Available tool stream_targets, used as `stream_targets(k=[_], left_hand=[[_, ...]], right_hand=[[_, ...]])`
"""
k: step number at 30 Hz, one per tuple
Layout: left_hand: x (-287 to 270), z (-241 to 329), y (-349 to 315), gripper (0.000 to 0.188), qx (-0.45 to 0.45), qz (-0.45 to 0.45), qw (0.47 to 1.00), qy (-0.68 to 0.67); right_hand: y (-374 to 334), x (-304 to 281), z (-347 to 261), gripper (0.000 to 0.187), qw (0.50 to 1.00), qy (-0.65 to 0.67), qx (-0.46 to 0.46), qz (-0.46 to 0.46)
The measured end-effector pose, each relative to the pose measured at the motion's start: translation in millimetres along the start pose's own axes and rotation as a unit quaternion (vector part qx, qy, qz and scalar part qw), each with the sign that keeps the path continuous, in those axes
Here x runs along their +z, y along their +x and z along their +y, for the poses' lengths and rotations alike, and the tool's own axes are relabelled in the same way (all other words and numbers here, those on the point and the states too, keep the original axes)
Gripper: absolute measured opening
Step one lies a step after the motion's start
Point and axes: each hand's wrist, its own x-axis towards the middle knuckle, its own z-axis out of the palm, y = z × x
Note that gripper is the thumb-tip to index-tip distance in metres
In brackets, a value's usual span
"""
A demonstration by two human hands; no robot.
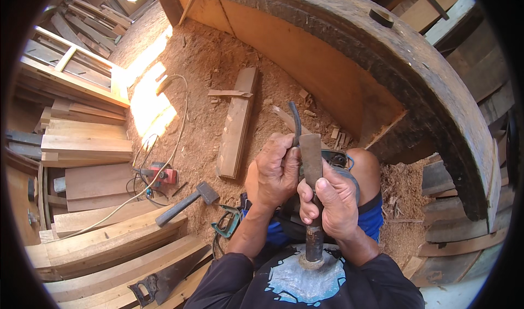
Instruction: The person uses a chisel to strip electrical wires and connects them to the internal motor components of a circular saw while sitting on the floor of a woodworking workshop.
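Chisel held upright at the centre of the frame

Head view: the right hand is wrapped around the chisel, flat blade uppermost. Just beside it, the left hand pinches a dark bent rod-like piece. At upper right, a large curved wooden structure arches beside sawdust. A hammer lies on timber, lower left.

Hands hide the middle of the flat-bladed tool and the lower end of the dark rod
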Motion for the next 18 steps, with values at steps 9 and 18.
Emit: stream_targets(k=[9, 18], left_hand=[[-9, -1, -28, 0.019, -0.187, -0.021, 0.976, -0.109], [-3, -2, -17, 0.024, -0.21, -0.014, 0.926, -0.315]], right_hand=[[11, 8, -68, 0.043, 0.971, -0.058, -0.22, 0.074], [44, -11, -37, 0.06, 0.872, -0.478, -0.101, 0.033]])
